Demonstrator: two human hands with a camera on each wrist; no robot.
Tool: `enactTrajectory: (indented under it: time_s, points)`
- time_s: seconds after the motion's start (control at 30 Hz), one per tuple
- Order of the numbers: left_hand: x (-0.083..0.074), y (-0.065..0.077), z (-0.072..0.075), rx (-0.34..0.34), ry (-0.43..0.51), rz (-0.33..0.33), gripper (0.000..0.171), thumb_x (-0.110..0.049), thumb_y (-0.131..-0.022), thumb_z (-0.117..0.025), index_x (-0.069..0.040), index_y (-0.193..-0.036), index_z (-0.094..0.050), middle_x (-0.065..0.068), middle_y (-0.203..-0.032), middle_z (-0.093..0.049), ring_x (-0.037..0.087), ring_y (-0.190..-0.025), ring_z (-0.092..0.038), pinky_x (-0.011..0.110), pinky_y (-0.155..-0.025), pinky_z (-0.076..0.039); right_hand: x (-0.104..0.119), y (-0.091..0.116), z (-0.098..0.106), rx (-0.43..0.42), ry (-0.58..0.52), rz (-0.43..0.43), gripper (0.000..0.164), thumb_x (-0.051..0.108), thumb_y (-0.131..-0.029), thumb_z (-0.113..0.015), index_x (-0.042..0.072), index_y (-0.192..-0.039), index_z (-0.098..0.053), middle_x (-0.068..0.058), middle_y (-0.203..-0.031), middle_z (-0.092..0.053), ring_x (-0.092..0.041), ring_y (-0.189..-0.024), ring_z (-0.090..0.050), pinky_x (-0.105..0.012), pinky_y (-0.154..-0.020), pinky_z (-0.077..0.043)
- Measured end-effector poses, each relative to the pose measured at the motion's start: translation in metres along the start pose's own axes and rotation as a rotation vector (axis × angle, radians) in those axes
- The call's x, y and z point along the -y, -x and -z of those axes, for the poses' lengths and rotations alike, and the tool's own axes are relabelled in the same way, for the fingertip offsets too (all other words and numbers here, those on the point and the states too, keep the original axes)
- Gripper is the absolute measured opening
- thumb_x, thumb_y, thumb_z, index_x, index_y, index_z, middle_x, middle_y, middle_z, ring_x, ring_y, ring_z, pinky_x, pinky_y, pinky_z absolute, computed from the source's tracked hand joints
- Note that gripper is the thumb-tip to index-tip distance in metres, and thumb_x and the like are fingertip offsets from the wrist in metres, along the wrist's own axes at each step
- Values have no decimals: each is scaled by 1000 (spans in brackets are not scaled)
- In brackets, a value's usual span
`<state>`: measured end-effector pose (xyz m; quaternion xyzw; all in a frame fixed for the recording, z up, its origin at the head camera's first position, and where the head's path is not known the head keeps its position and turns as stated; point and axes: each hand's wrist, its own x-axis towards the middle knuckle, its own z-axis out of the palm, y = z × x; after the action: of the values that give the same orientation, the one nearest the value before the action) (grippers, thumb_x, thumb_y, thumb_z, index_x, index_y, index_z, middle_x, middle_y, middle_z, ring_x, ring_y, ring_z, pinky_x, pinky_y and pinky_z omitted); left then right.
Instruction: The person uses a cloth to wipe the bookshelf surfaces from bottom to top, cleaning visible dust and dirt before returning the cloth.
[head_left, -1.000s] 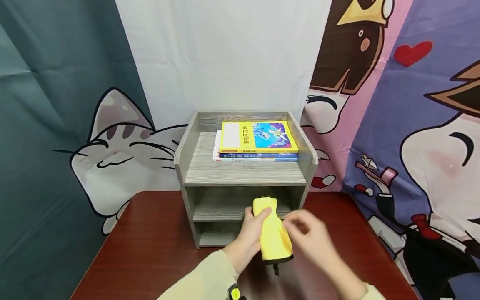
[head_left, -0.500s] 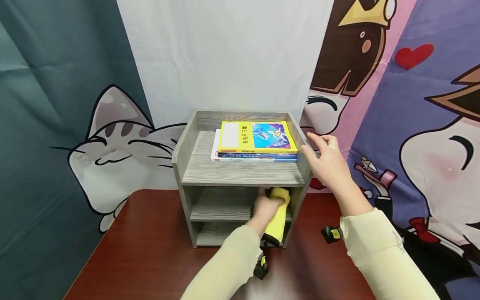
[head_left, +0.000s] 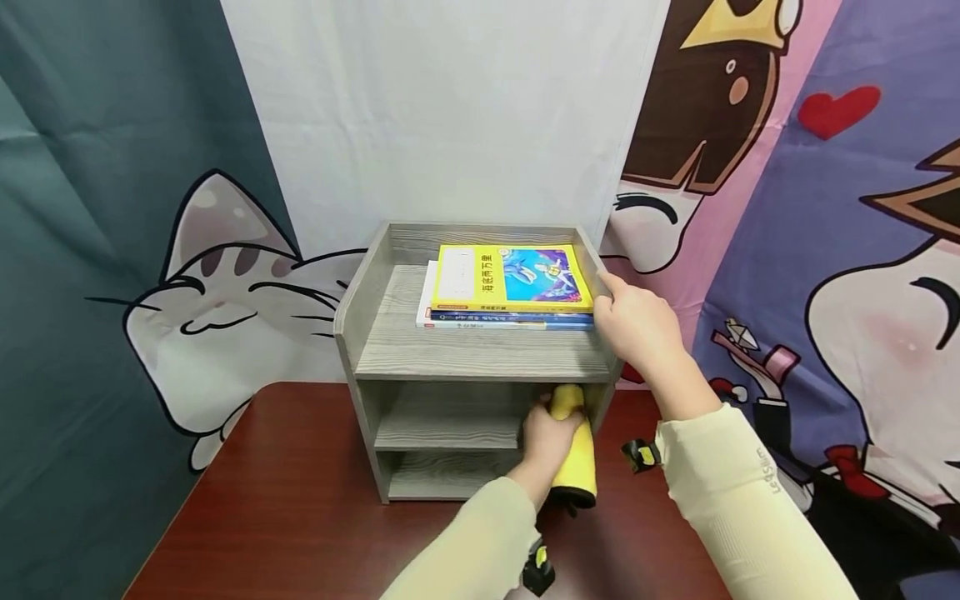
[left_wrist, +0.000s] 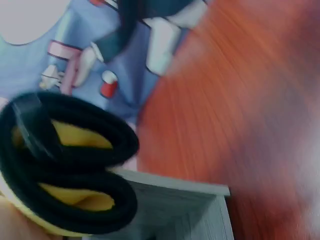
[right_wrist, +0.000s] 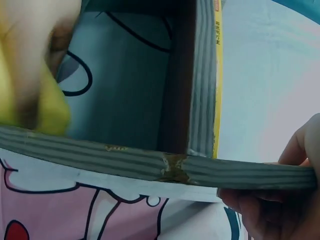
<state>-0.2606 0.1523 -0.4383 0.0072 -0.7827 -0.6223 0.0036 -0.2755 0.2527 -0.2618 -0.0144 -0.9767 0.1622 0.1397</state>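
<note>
A folded yellow cloth (head_left: 576,458) with black edging is gripped in my left hand (head_left: 549,437), at the right end of the grey wooden shelf's (head_left: 480,360) middle opening. The cloth's upper end is at the opening and its black-edged lower end hangs out in front. Close up in the left wrist view, the black hem (left_wrist: 85,225) shows the folded layers. My right hand (head_left: 641,325) grips the top of the right side panel. In the right wrist view its fingers (right_wrist: 250,200) and thumb lie on either side of the panel edge (right_wrist: 100,151).
Several stacked books, a yellow one (head_left: 472,279) uppermost, lie on the shelf's top tier. The shelf stands at the back of a reddish-brown table (head_left: 300,500). Behind it hangs a printed cloth backdrop (head_left: 450,108) with cartoon figures.
My left hand has carried the yellow cloth forward to the shelf's right side. My right hand has left the cloth's side, risen, and taken hold of the right panel.
</note>
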Motion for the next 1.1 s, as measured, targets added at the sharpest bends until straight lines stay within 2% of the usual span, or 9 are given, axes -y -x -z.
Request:
enactTrajectory:
  time_s: [0.07, 0.17, 0.23, 0.3, 0.4, 0.6, 0.8, 0.97, 1.1]
  points:
    - [-3, 1, 6, 104, 56, 49, 40, -27, -79, -65, 0, -107, -60, 5, -81, -60, 17, -69, -56, 31, -63, -46, -2, -1, -3, -26, -12, 12, 51, 22, -93, -29, 6, -140, -40, -25, -131, -46, -43, -104, -52, -57, -89, -38]
    - [-8, 0, 16, 272, 4, 44, 39, -31, -85, -58, 0, -109, -63, 4, -76, -59, 15, -64, -54, 29, -60, -46, -3, 0, -5, -53, -20, 24, 51, 21, -92, -30, 6, -139, -42, -25, -129, -48, -44, -101, -53, -56, -87, -39]
    - [-9, -2, 21, 331, -80, -3, 39, -32, -87, -57, -2, -110, -64, 3, -75, -59, 14, -63, -54, 28, -59, -46, -3, 0, -5, -62, -23, 24, 51, 21, -92, -31, 5, -138, -43, -25, -129, -48, -43, -101, -53, -56, -87, -39]
    - [-8, -3, 23, 354, -99, -25, 38, -31, -87, -58, -3, -112, -64, 2, -75, -59, 13, -62, -54, 28, -58, -46, -3, 0, -6, -65, -26, 22, 51, 22, -91, -32, 5, -138, -43, -25, -128, -49, -43, -100, -53, -55, -86, -40]
    - [-5, -3, 20, 333, -9, 1, 41, -24, -84, -61, -1, -118, -61, 3, -78, -60, 13, -62, -55, 27, -59, -46, -4, 1, -7, -71, -27, 13, 51, 22, -91, -33, 5, -137, -44, -25, -128, -49, -43, -99, -54, -55, -85, -41]
    - [-4, -6, 12, 224, 160, 58, 45, -12, -80, -62, 5, -122, -57, 8, -83, -61, 17, -65, -57, 29, -58, -48, -3, -2, -9, -82, -38, 8, 51, 21, -89, -35, 5, -136, -45, -24, -127, -50, -41, -97, -55, -54, -83, -42]
    - [-24, -9, 9, 200, 361, 144, 31, -12, -81, -62, 2, -108, -62, 6, -81, -59, 15, -63, -54, 27, -56, -46, -2, -3, -10, -78, -50, 8, 51, 22, -89, -35, 5, -136, -45, -24, -127, -51, -40, -97, -55, -53, -84, -42]
    - [-47, -4, 16, 228, 538, 165, 25, -14, -82, -63, -3, -105, -61, 7, -90, -60, 16, -67, -57, 29, -59, -49, -1, -3, -10, -79, -55, 2, 51, 23, -90, -34, 6, -137, -44, -24, -127, -51, -40, -97, -55, -53, -84, -42]
    - [-50, 8, 20, 294, 557, 138, 22, -14, -86, -62, -2, -104, -62, 8, -87, -62, 17, -67, -60, 31, -61, -51, -2, -3, -10, -86, -56, -1, 50, 23, -91, -34, 6, -137, -45, -24, -127, -51, -41, -95, -55, -54, -83, -43]
